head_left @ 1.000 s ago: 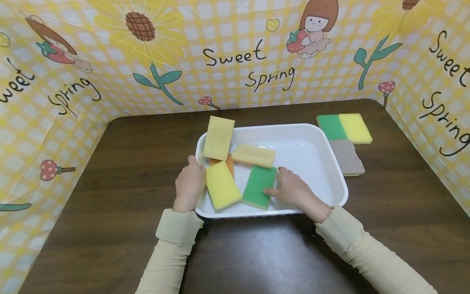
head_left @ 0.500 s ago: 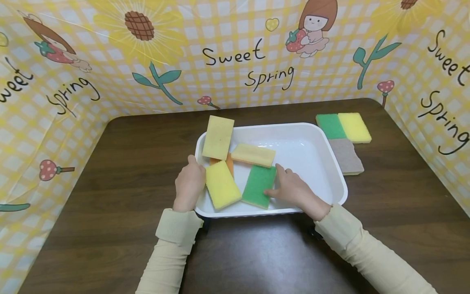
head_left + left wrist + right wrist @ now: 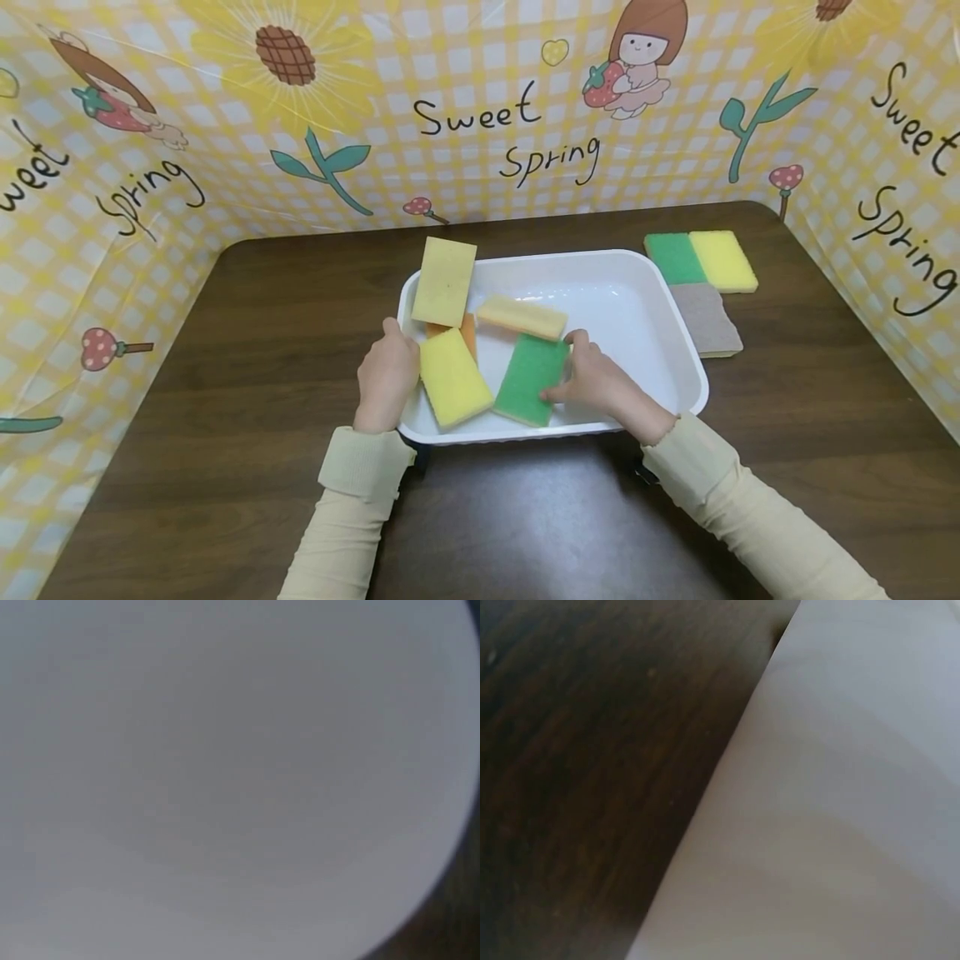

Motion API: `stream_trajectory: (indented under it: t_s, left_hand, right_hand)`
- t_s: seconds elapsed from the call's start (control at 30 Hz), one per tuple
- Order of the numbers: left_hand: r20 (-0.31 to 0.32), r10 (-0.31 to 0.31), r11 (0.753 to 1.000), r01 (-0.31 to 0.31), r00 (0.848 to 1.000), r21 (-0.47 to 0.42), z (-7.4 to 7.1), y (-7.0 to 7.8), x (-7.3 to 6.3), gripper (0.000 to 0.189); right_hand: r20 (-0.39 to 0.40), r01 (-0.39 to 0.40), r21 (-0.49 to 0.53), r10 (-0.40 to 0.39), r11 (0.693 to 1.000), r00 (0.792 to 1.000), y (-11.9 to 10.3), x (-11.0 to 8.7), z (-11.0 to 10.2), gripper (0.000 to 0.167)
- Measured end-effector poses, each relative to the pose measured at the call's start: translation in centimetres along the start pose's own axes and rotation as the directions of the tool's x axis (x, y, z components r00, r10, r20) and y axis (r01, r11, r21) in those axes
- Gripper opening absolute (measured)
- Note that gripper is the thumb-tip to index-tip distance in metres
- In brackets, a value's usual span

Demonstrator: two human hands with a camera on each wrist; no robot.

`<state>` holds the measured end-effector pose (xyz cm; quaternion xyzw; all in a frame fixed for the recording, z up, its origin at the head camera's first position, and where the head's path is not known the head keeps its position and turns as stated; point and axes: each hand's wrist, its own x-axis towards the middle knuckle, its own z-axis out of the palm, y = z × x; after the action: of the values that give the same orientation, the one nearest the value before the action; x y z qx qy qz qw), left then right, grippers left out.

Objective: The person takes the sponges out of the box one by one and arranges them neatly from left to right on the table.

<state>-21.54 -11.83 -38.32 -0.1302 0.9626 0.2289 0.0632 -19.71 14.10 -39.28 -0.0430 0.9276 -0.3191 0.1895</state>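
Observation:
A white tray [image 3: 637,333] stands on the table. My left hand [image 3: 386,379] grips its left rim. My right hand [image 3: 603,383] reaches over its front wall and pinches a green sponge [image 3: 528,379], thumb on top and fingers at the right edge. Left of that lies a bright yellow sponge [image 3: 456,379], close to my left hand. A pale yellow sponge [image 3: 521,317] rests tilted behind the green one. Another pale yellow sponge [image 3: 445,282] leans over the tray's back-left corner, partly covering an orange sponge [image 3: 468,333].
To the tray's right lie a green sponge [image 3: 675,258], a yellow sponge [image 3: 723,261] and a grey piece [image 3: 705,319] with a ragged edge. Blurred white fills most of the left wrist view. Dark wood table [image 3: 592,787] borders a white surface in the right wrist view.
My right fingers have closed in on the green sponge, whose back-right edge has shifted slightly right. The pale yellow sponge behind it has moved a little right and tilted. My left hand stays put.

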Motion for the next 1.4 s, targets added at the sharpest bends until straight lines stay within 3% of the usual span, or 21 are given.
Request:
stream_trajectory:
  t_s: [0.23, 0.4, 0.83, 1.03, 1.4]
  left_hand:
    - [0.011, -0.008, 1.0, 0.008, 1.0, -0.001, -0.1, -0.1, 0.0, 0.033]
    - [0.013, -0.008, 1.0, 0.008, 1.0, 0.001, -0.2, -0.1, -0.1, 0.033]
    - [-0.007, -0.002, 1.0, 0.002, 1.0, 0.0, -0.1, -0.2, -0.1, 0.032]
    - [-0.012, -0.001, 1.0, 0.001, 1.0, 0.0, 0.0, -0.2, 0.0, 0.03]
    - [0.009, -0.009, 1.0, 0.009, 1.0, -0.004, -0.2, -0.1, 0.0, 0.031]
  right_hand:
    - [0.005, 0.009, 0.075, -0.01, 0.997, 1.0, -0.2, -0.4, -0.1, 0.085]
    - [-0.025, 0.067, 0.12, -0.065, 0.99, 0.998, -0.2, -0.6, -0.1, 0.083]
    - [-0.068, 0.165, 0.308, -0.152, 0.937, 0.986, -0.1, -0.5, -0.2, 0.083]
    - [-0.11, 0.159, 0.378, -0.126, 0.912, 0.986, -0.1, -0.7, -0.7, 0.086]
    - [-0.186, 0.125, 0.426, -0.049, 0.896, 0.981, 0.2, -1.7, -2.9, 0.073]
